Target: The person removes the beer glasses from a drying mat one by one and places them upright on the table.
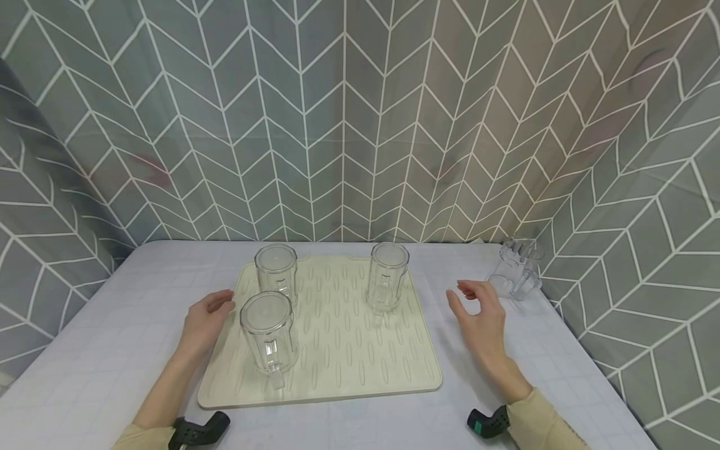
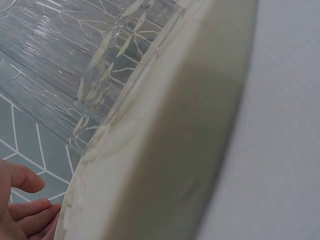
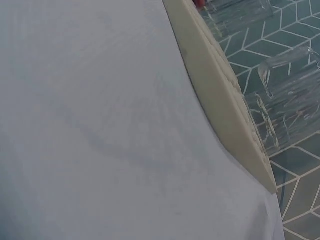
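Note:
My left hand (image 1: 205,320) is beside the left edge of a cream ribbed drying mat (image 1: 343,372), fingers loosely bent and holding nothing. Nearest to it on the mat are two clear glass mugs, one in front (image 1: 267,334) and one behind (image 1: 276,270). In the left wrist view, glass (image 2: 65,55) stands on the mat above my fingertips. A third glass mug (image 1: 386,280) stands at the mat's back right. My right hand (image 1: 482,322) hovers right of the mat, thumb and fingers apart around bare air. It is out of sight in the right wrist view.
More clear glassware (image 1: 514,269) with a handle stands at the table's back right corner, just beyond my right hand. A white cloth (image 1: 349,428) covers the table. Grey patterned curtains (image 1: 337,125) rise behind it and at both sides.

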The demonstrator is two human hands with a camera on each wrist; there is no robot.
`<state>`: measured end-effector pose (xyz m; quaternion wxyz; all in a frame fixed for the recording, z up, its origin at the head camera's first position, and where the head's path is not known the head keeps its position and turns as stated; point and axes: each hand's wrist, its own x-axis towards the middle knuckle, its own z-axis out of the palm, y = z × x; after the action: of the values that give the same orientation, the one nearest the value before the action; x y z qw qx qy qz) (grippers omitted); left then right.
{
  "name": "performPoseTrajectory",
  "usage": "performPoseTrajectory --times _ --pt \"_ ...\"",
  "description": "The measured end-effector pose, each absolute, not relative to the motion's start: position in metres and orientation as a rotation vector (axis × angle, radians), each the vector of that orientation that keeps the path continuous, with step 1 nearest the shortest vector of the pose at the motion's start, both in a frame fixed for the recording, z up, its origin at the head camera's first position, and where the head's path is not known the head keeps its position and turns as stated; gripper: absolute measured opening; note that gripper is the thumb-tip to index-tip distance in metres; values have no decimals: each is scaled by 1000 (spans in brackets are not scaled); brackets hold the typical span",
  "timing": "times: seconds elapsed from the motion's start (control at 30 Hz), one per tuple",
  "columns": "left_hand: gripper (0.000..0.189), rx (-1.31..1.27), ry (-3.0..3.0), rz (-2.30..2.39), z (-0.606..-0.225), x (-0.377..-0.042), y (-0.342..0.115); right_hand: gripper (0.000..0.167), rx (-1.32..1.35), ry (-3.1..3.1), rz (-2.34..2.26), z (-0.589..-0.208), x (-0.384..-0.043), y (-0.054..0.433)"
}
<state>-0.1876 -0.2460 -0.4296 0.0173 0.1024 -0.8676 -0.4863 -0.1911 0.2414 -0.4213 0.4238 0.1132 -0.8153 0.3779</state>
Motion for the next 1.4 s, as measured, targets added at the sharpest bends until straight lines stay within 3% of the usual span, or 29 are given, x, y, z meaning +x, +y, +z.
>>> performPoseTrajectory --times 1.4 --pt "48 365 -2605 -1512 -437 -190 -246 28 532 -2082 893 -404 -174 185"
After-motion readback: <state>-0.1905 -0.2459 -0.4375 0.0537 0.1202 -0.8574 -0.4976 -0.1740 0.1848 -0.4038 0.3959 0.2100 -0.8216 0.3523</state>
